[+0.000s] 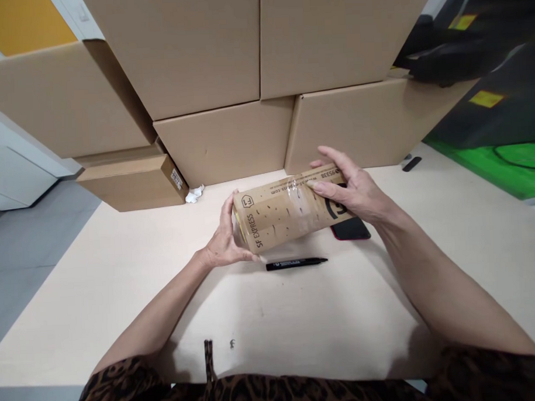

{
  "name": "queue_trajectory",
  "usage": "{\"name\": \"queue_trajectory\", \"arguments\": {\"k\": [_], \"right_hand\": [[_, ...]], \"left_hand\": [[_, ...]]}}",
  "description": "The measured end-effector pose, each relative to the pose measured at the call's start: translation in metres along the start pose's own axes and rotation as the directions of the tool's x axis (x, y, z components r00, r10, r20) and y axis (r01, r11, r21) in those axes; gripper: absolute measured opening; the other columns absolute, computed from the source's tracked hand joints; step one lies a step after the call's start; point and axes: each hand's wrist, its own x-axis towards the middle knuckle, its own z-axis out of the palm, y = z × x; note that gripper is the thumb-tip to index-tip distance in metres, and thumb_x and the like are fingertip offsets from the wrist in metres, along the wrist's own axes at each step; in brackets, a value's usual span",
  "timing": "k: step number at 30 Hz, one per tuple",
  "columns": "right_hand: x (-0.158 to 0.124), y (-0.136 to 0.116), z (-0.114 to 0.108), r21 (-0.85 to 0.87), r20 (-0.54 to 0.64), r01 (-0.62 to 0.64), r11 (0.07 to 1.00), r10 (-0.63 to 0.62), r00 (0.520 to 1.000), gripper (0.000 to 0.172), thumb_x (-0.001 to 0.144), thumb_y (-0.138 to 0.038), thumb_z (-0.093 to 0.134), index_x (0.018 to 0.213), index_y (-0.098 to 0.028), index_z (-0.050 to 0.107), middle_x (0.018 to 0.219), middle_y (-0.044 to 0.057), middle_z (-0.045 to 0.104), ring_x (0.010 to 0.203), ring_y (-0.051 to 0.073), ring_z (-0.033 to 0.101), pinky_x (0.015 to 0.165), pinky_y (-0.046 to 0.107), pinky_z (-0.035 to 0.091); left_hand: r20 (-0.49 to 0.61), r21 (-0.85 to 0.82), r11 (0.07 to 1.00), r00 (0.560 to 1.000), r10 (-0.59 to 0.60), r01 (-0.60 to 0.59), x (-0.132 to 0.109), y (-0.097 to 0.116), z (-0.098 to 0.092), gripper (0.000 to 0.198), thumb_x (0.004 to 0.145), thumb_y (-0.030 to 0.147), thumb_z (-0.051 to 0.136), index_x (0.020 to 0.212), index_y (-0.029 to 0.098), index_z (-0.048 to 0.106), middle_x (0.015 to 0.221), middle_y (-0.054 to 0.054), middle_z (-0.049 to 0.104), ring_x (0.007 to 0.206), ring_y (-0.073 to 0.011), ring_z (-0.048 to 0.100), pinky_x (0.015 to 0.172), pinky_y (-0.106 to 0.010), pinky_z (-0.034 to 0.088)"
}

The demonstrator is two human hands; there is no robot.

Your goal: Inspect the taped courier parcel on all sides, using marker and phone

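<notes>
A small brown cardboard box (279,209) printed "SF EXPRESS" is held between my two hands above the table, tilted with its right end higher. Clear tape crosses its upper face, and dark marks dot the cardboard. My left hand (227,240) grips the left end, thumb at the near corner and fingers at the far one. Around the right end closes my right hand (352,189), its thumb on the printed face and its index finger raised. On the table just below the box lies a black marker pen (296,263). A dark phone with a red edge (351,228) lies partly under the box.
Large cardboard boxes (225,140) are stacked along the table's far side. A flatter carton (135,182) stands at the back left beside crumpled white paper (195,193). A small black object (412,164) lies at the back right of the pale table (99,300).
</notes>
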Motion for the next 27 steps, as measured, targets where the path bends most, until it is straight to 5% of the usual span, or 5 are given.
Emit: {"name": "queue_trajectory", "arguments": {"k": [5,11,17,23,27], "right_hand": [[-0.007,-0.014,0.012,0.026,-0.059,-0.006,1.000,0.007,0.998,0.069,0.071,-0.073,0.084,0.121,-0.028,0.070,0.114,0.008,0.075,0.100,0.030,0.071,0.091,0.049,0.061],[-0.021,-0.026,0.029,-0.048,-0.124,-0.034,0.998,0.028,0.992,0.074,0.056,-0.078,0.090,0.105,-0.029,0.066,0.103,0.007,0.074,0.091,0.030,0.069,0.085,0.051,0.061],[-0.019,-0.030,0.033,0.153,-0.190,0.033,0.988,-0.003,0.982,0.050,0.082,-0.078,0.075,0.077,-0.029,0.065,0.083,0.003,0.075,0.083,0.026,0.071,0.081,0.046,0.061],[-0.022,-0.041,0.034,-0.104,-0.119,0.075,0.992,-0.087,0.989,0.062,0.085,-0.089,0.059,0.085,-0.028,0.070,0.087,0.008,0.075,0.083,0.029,0.070,0.079,0.050,0.058],[-0.023,-0.047,0.041,-0.512,-0.047,0.185,0.839,-0.243,0.969,0.079,0.073,-0.099,0.058,0.097,-0.025,0.073,0.108,0.018,0.076,0.103,0.043,0.069,0.090,0.059,0.053]], "left_hand": [[-0.058,-0.115,0.992,0.997,-0.052,0.045,-0.003,0.054,0.013,0.140,0.066,0.096,0.071,0.170,0.037,-0.002,0.182,-0.014,-0.009,0.171,-0.0433,-0.007,0.138,-0.064,0.010],[-0.383,-0.198,0.944,0.865,-0.323,0.265,0.001,0.106,0.027,0.079,0.074,0.056,0.093,0.136,0.035,0.048,0.153,-0.008,0.051,0.138,-0.0316,0.056,0.103,-0.043,0.059],[-0.457,-0.203,0.961,0.849,-0.264,0.190,0.008,0.104,0.022,0.035,0.090,0.057,0.079,0.102,0.028,0.064,0.122,-0.005,0.070,0.145,-0.0287,0.052,0.124,-0.050,0.039],[-0.426,-0.202,0.958,0.863,-0.273,0.203,0.022,0.105,0.013,0.044,0.095,0.068,0.067,0.088,0.025,0.066,0.108,-0.007,0.074,0.130,-0.0286,0.060,0.118,-0.049,0.041],[-0.424,-0.056,0.966,0.870,-0.252,0.253,0.028,0.108,0.010,0.058,0.066,0.062,0.095,0.099,0.025,0.066,0.113,-0.006,0.070,0.111,-0.0273,0.063,0.101,-0.044,0.050]]}}
